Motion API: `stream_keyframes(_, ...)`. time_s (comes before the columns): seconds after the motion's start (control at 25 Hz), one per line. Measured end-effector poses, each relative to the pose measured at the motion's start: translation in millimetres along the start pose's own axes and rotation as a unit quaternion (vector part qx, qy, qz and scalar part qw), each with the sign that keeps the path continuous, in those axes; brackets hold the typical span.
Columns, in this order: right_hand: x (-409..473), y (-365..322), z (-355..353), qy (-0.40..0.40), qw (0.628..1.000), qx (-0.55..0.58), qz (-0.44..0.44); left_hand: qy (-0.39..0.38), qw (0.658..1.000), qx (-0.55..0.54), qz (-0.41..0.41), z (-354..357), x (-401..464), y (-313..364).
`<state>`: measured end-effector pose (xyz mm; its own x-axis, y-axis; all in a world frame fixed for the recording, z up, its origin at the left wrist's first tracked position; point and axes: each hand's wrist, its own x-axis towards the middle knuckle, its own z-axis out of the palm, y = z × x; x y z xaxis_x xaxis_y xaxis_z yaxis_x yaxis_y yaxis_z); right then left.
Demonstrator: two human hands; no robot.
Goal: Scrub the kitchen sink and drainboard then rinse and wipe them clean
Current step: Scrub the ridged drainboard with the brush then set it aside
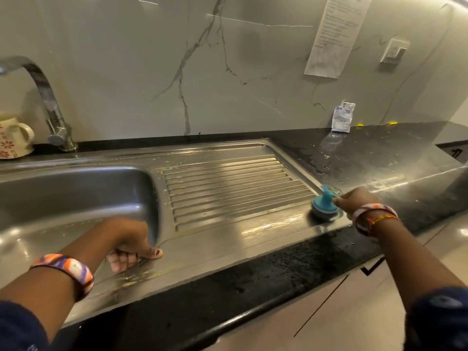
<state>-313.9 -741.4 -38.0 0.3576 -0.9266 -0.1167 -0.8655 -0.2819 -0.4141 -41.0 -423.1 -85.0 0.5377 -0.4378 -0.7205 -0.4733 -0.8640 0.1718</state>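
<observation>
A stainless-steel sink basin (76, 193) is seen at the left, joined on its right to a ribbed stainless-steel drainboard (235, 188), both set into a dark, wet stone countertop (367, 153). Yellowish soap streaks and specks are spread along the drainboard's edges and over the front rim of the sink.

A round scrubber with a blue plastic handle and a dark scouring pad (325, 207) is pressed pad-down on the front right corner of the drainboard, just beside the countertop. Its blue handle is grasped by the fingers of the right hand (354, 200), which reaches in from the right; a patterned bangle and a thread band are worn on that wrist.

The left hand (131, 245) is rested on the front rim between basin and drainboard, with its fingers curled under and the thumb laid flat on the steel; nothing is held in it.

A curved chrome tap (48, 102) is mounted behind the basin, with a cream floral mug (14, 136) beside it. A small crumpled sachet (342, 117) is leaned against the marble-patterned wall.
</observation>
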Motion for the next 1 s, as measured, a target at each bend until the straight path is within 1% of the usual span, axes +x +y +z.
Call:
stream_keyframes(0.08, 21.6, -3.6, 6.7, 0.027, 0.999, 0.027, 0.018, 0.017, 1.0, -0.014, -0.001, 1.5, -2.4, -0.3)
stream_keyframes(0.16, 27.5, -11.3, 14.5, 0.026, 0.995, 0.089, 0.026, 0.048, 0.999, -0.016, 0.007, 6.0, -5.2, -0.9)
stream_keyframes(0.2, 27.1, -17.4, 19.4, 0.026, 0.995, 0.093, 0.016, 0.07, 0.997, -0.01, 0.016, 9.9, -5.6, -2.9)
stream_keyframes(0.28, 10.5, -34.0, 32.1, -0.001, 0.997, 0.071, -0.038, 0.119, 0.992, 0.019, 0.041, 16.9, -3.7, -8.5)
stream_keyframes(0.32, -5.5, -46.9, 41.6, -0.028, 0.995, 0.062, -0.079, 0.141, 0.988, 0.03, 0.052, 19.4, -2.0, -12.3)
stream_keyframes(0.4, -44.9, -81.0, 67.6, -0.096, 0.979, 0.059, -0.168, 0.163, 0.984, 0.017, 0.063, 23.5, 2.3, -20.8)
stream_keyframes(0.52, -92.1, -143.9, 111.0, -0.17, 0.945, 0.048, -0.274, 0.162, 0.982, -0.04, 0.09, 26.7, 2.9, -31.9)
stream_keyframes(0.6, -109.4, -176.9, 128.5, -0.195, 0.935, 0.032, -0.296, 0.145, 0.981, -0.072, 0.104, 26.5, -4.5, -41.5)
stream_keyframes(0.68, -119.0, -193.0, 134.2, -0.211, 0.931, 0.019, -0.298, 0.136, 0.984, -0.075, 0.092, 24.7, -17.8, -57.6)
stream_keyframes(0.76, -131.5, -197.4, 130.5, -0.254, 0.918, 0.027, -0.305, 0.158, 0.984, -0.057, 0.066, 20.6, -35.5, -82.4)
stream_keyframes(0.88, -161.7, -225.7, 126.5, -0.361, 0.884, 0.09, -0.283, 0.235, 0.971, -0.038, 0.006, 9.7, -68.7, -133.0)
stream_keyframes(0.96, -188.1, -266.3, 126.1, -0.396, 0.853, 0.111, -0.321, 0.295, 0.954, -0.038, -0.04, -0.6, -89.0, -170.8)
stream_keyframes(1.0, -202.7, -294.8, 130.3, -0.412, 0.83, 0.118, -0.358, 0.329, 0.942, -0.029, -0.067, -5.8, -100.1, -194.9)
